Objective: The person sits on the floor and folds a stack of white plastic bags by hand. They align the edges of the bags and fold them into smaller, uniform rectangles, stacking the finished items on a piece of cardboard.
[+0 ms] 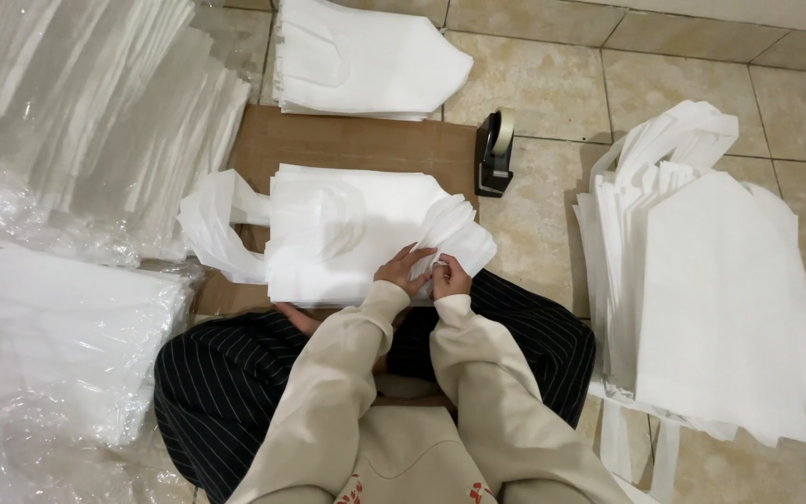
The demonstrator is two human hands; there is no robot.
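Bags (347,233) of white non-woven cloth lie in a flat stack on the brown cardboard sheet (347,140), directly ahead of both your hands, with the handle loops trailing off to the left of your left hand. Your left hand (405,271) rests on the stack's near right corner, fingers spread low over the top layers. Your right hand (451,278), touching the left, is pinched shut on the fanned bag edges at that corner (how many layers it holds cannot be told).

Judging by the look, each bag is very light, soft and limp, so it will sag and slide off its neighbours if lifted by one point. The fabric seems slightly grippy rather than slick, and not fragile, though it will crease. Take hold at a corner or along a folded edge, thumb above and fingers beneath, and keep the other palm flat on the stack.

Beyond your right hand stands a black tape dispenser (494,149); farther right lies another bag pile (720,289).
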